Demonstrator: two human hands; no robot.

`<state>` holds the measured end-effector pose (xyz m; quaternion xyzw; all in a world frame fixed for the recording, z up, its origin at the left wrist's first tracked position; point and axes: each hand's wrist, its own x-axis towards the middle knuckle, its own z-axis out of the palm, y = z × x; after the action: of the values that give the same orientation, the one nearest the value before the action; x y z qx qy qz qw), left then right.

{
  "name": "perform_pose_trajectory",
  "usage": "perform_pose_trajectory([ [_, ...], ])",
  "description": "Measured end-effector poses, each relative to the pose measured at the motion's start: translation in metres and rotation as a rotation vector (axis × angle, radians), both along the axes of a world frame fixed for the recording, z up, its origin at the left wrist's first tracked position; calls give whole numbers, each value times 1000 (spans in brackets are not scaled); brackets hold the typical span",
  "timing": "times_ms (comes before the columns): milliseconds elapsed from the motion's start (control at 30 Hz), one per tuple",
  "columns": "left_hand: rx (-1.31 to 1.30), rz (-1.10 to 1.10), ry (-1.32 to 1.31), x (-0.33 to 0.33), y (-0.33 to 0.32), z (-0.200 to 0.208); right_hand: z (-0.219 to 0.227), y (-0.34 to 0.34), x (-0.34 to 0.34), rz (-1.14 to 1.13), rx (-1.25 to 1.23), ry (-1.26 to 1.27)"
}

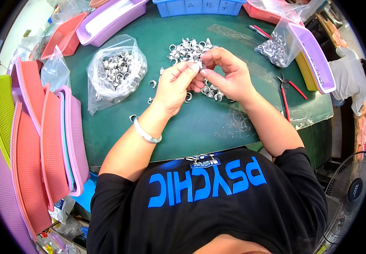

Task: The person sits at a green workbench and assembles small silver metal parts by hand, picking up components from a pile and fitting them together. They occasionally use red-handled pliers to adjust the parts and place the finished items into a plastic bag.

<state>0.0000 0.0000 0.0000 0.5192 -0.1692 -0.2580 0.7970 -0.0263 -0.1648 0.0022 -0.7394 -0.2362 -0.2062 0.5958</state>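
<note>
My left hand and my right hand meet above the green table. Between their closed fingertips is a small silver metal ring, mostly hidden by the fingers. Just beyond the hands lies a heap of open silver rings. More rings are partly covered by my right hand. A few loose ones, such as an open ring, lie beside my left wrist. To the left, a clear plastic bag stands open, full of similar rings.
Red-handled pliers lie at the right, near a clear bag of rings and a purple basket. A blue tray lines the far edge. Stacked baskets crowd the left; a fan stands lower right.
</note>
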Motion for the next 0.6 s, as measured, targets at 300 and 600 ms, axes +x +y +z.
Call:
perform_pose_trajectory([
  [300, -119, -113, 177, 7, 4, -6, 8, 4, -3, -81, -123, -113],
  [600, -106, -26, 36, 6, 1, -5, 5, 6, -2, -78, -42, -88],
])
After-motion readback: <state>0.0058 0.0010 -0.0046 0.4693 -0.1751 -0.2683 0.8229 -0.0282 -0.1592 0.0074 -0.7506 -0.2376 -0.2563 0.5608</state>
